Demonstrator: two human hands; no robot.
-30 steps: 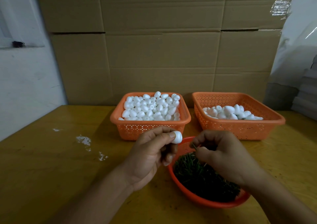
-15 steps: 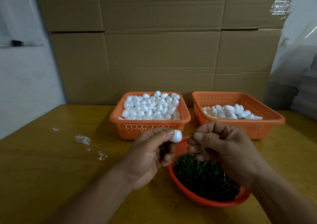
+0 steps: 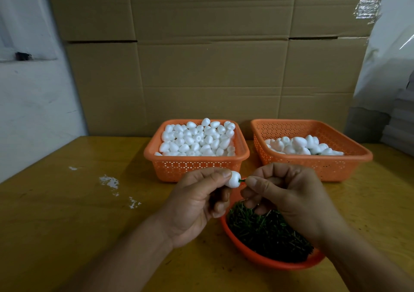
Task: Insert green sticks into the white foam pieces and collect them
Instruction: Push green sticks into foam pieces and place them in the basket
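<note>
I am at the inserting step: my left hand (image 3: 197,202) pinches a white foam piece (image 3: 233,179) above the bowl of green sticks (image 3: 266,233), and my right hand (image 3: 289,193) pinches a green stick (image 3: 242,180), its tip at the foam's end. Next, I judge, comes a straight push, then a drop into the right basket (image 3: 313,157) on the desk (image 3: 78,213).

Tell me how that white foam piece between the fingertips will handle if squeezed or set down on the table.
The white foam piece looks like light, soft foam, so the left hand pinching it hard would probably dent it. The green stick entering it suggests it pierces easily. Its rounded egg shape would likely roll on the table.
</note>
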